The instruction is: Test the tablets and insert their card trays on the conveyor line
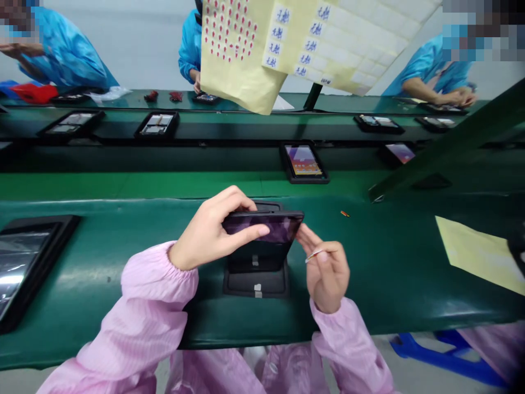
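Observation:
My left hand [213, 230] grips a dark phone [283, 225] by its left end and holds it tilted above a black tray [256, 283] on the green belt [369, 262]. My right hand [326, 271] is at the phone's right lower corner, its fingers curled, pinching a small thin strip with a reddish tip [314, 255]. Both arms wear pink sleeves.
A black tray with a glossy panel [24, 262] lies at the left on the belt. A lit phone in a tray [303, 161] sits on the farther belt, with more trays beyond. Yellow label sheets [287, 44] hang overhead. A yellow sheet [476, 251] lies at the right. People in blue work opposite.

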A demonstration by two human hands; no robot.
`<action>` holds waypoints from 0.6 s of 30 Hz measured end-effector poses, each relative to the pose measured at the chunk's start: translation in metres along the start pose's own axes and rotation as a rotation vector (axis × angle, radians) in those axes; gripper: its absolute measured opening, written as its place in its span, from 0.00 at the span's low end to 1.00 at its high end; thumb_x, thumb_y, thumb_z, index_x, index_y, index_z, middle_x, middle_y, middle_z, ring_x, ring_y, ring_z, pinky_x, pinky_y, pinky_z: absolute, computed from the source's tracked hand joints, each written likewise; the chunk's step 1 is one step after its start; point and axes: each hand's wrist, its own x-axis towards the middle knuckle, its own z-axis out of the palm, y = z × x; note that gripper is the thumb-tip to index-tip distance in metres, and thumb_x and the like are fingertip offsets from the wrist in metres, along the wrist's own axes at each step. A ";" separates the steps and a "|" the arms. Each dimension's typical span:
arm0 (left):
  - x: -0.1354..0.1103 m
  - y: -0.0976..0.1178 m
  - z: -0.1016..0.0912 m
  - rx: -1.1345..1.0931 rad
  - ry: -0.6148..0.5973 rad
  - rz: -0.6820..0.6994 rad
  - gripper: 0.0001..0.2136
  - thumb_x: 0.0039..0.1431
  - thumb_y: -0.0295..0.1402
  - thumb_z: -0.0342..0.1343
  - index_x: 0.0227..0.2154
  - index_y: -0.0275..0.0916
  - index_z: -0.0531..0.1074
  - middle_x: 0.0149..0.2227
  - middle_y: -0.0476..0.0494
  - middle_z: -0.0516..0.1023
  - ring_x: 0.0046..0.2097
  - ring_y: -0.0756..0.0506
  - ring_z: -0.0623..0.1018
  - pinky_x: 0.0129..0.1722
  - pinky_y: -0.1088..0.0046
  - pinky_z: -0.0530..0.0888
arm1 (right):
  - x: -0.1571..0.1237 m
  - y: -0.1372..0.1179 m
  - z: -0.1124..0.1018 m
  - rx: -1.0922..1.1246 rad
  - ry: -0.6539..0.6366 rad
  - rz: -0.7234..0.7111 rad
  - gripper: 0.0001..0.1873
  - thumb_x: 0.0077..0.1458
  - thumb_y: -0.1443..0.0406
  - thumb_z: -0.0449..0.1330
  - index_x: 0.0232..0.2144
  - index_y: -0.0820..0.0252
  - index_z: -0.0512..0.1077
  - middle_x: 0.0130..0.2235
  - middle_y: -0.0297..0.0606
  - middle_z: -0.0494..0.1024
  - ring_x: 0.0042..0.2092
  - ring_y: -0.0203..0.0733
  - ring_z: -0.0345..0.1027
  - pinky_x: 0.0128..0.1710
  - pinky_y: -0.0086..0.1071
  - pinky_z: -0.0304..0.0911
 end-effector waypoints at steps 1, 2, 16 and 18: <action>0.003 0.002 0.001 -0.025 0.019 0.012 0.10 0.56 0.37 0.62 0.36 0.37 0.71 0.35 0.47 0.73 0.36 0.50 0.73 0.38 0.73 0.71 | 0.006 -0.007 -0.003 -0.036 0.009 -0.058 0.04 0.62 0.67 0.54 0.34 0.57 0.68 0.50 0.41 0.79 0.51 0.49 0.73 0.52 0.53 0.68; 0.005 0.005 0.003 -0.042 0.031 0.025 0.08 0.57 0.35 0.61 0.36 0.36 0.71 0.34 0.47 0.74 0.35 0.51 0.73 0.37 0.74 0.70 | 0.014 -0.015 -0.004 -0.080 0.016 -0.126 0.04 0.61 0.68 0.55 0.34 0.58 0.70 0.47 0.39 0.80 0.48 0.49 0.75 0.49 0.51 0.70; -0.016 0.012 0.036 -0.491 0.626 0.022 0.02 0.60 0.28 0.55 0.31 0.38 0.69 0.29 0.50 0.68 0.26 0.53 0.71 0.24 0.75 0.67 | 0.070 -0.080 0.062 -0.838 -0.584 -0.632 0.04 0.59 0.71 0.58 0.36 0.59 0.72 0.34 0.32 0.81 0.33 0.31 0.76 0.35 0.22 0.68; -0.016 0.012 0.037 -0.506 0.644 0.030 0.02 0.60 0.28 0.55 0.31 0.38 0.69 0.28 0.50 0.68 0.26 0.53 0.71 0.24 0.75 0.67 | 0.069 -0.079 0.066 -0.869 -0.624 -0.652 0.04 0.60 0.71 0.57 0.36 0.59 0.71 0.34 0.32 0.81 0.32 0.31 0.75 0.34 0.22 0.66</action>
